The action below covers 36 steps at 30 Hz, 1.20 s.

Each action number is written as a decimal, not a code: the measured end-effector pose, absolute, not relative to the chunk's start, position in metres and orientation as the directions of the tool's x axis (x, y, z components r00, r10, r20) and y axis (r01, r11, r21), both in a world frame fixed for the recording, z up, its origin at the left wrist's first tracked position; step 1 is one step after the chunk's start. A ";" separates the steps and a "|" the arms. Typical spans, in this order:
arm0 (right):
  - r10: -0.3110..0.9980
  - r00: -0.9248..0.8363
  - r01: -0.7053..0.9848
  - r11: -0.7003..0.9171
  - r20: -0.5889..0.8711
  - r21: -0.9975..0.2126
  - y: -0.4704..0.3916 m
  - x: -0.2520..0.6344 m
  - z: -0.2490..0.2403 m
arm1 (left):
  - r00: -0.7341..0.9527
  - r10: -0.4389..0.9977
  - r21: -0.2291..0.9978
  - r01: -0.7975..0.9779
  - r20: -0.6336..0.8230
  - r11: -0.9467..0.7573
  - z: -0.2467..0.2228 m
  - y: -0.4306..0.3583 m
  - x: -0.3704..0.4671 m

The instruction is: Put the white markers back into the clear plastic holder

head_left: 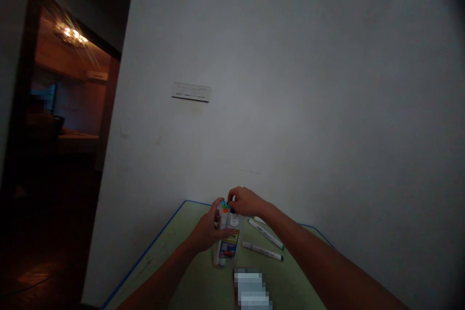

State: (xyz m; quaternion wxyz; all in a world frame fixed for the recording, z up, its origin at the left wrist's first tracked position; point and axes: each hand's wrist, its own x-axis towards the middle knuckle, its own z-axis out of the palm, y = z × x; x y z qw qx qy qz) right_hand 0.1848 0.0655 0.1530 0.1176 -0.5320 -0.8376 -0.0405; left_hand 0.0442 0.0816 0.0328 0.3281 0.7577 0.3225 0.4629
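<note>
A clear plastic marker case (229, 244) with a colourful label stands upright on the table, holding several white markers with coloured ends. My left hand (207, 230) is wrapped round the case from the left, its thumb across the front above the label. At the top of the case, my right hand (247, 202) has its fingers pinched on the dark end of a marker (232, 211); the fingers partly hide it. To the right lie a green-capped marker (267, 234) and a dark-capped marker (262, 251). Another marker (259, 220) is partly covered by my right wrist.
The green table (170, 247) has a blue edge and stands against a grey wall (290, 106). A blurred-out flat object (252, 288) lies near the front. A switch plate (191, 92) is on the wall. At left, a doorway opens onto a lit room with a ceiling lamp (72, 35).
</note>
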 end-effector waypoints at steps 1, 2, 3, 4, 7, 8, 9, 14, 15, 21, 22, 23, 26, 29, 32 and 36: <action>0.880 -0.407 0.900 0.432 0.245 -0.055 0.066 0.184 0.153 | 0.368 0.789 0.796 0.178 0.491 -0.579 0.033 0.082 0.044; 0.879 -0.409 0.899 0.434 0.247 -0.054 0.067 0.184 0.153 | 0.371 0.786 0.795 0.174 0.494 -0.581 0.033 0.081 0.044; 0.877 -0.411 0.898 0.436 0.249 -0.054 0.067 0.183 0.152 | 0.371 0.785 0.793 0.175 0.496 -0.584 0.033 0.081 0.044; 0.876 -0.412 0.898 0.437 0.250 -0.054 0.067 0.183 0.152 | 0.367 0.785 0.790 0.181 0.499 -0.586 0.034 0.081 0.045; 0.875 -0.412 0.898 0.437 0.254 -0.049 0.066 0.182 0.152 | 0.356 0.791 0.790 0.190 0.497 -0.582 0.034 0.081 0.045; 0.876 -0.409 0.900 0.434 0.256 -0.047 0.066 0.181 0.151 | 0.352 0.794 0.793 0.189 0.496 -0.579 0.034 0.081 0.045; 0.878 -0.404 0.902 0.428 0.257 -0.045 0.066 0.181 0.151 | 0.351 0.794 0.795 0.185 0.496 -0.578 0.033 0.081 0.046; 0.890 -0.362 0.923 0.384 0.279 -0.030 0.065 0.178 0.148 | 0.363 0.787 0.807 0.138 0.499 -0.575 0.032 0.082 0.047; 0.890 -0.355 0.925 0.378 0.286 -0.028 0.065 0.178 0.148 | 0.365 0.788 0.810 0.133 0.496 -0.571 0.033 0.082 0.047; 0.886 -0.353 0.928 0.373 0.300 -0.010 0.066 0.177 0.147 | 0.370 0.795 0.810 0.162 0.480 -0.564 0.037 0.079 0.046; 0.886 -0.353 0.928 0.372 0.302 -0.004 0.066 0.177 0.146 | 0.369 0.795 0.806 0.170 0.482 -0.568 0.037 0.079 0.046; 0.884 -0.353 0.929 0.371 0.306 0.001 0.066 0.177 0.146 | 0.366 0.794 0.801 0.178 0.484 -0.571 0.037 0.079 0.046; 0.879 -0.349 0.930 0.369 0.324 -0.001 0.066 0.176 0.146 | 0.361 0.794 0.793 0.195 0.490 -0.578 0.036 0.080 0.046; 0.886 -0.348 0.927 0.374 0.307 -0.030 0.065 0.177 0.146 | 0.365 0.794 0.792 0.200 0.486 -0.577 0.034 0.082 0.045; 0.895 -0.350 0.925 0.378 0.276 -0.050 0.064 0.177 0.148 | 0.363 0.796 0.796 0.193 0.485 -0.574 0.034 0.082 0.045; 0.895 -0.358 0.922 0.384 0.266 -0.050 0.062 0.179 0.151 | 0.356 0.802 0.804 0.189 0.479 -0.564 0.036 0.080 0.045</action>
